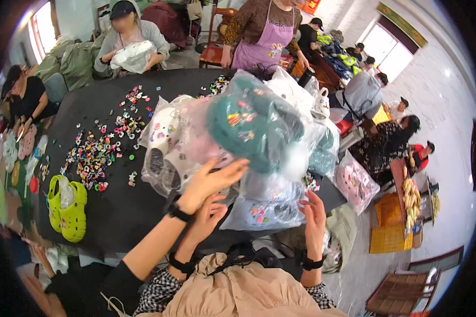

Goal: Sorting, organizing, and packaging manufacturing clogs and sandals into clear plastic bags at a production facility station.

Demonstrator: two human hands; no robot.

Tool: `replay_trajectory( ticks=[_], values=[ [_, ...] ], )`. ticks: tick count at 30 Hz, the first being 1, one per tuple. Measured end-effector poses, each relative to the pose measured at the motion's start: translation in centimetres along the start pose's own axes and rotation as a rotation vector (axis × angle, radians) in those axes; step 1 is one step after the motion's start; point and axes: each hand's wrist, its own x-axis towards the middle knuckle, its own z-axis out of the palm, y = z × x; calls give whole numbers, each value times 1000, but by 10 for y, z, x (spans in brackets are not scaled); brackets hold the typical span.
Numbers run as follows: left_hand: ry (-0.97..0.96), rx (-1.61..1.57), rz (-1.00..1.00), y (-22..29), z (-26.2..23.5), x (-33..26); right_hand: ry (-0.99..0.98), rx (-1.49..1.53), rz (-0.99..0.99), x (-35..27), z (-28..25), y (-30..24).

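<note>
My right hand (314, 214) is open, fingers raised beside the right edge of a clear bag with light-blue clogs (262, 211). My left hand (207, 217) stands at the bag's other side, its fingers apart and holding nothing. It lies partly under a co-worker's arm. That co-worker's hand (217, 182), with a black sleeve, reaches in from the left across my forearm toward the pile. Above it, a bag of dark-green clogs with charms (248, 119) is blurred; I cannot tell whether it rests on the pile. Bagged white clogs (166, 127) and pink clogs (193, 129) sit to its left.
Loose shoe charms (98, 156) are scattered over the black table (143, 211). Lime-green clogs (67, 208) stand at its near left. A bag of pink clogs (356, 182) sits at the right edge. Across the table, one person holds a white bag (135, 55); another wears a purple apron (264, 37).
</note>
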Motion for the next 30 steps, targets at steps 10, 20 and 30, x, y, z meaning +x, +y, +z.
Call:
replay_trajectory(
  ticks=[10, 20, 30],
  values=[
    [362, 17, 129, 32, 90, 70, -219, -302, -358, 114, -19, 11],
    [403, -39, 203, 28, 98, 128, -281, -564, -622, 192, 53, -20],
    [340, 56, 243, 55, 62, 172, -27, -747, -715, 216, 75, -10]
  ],
)
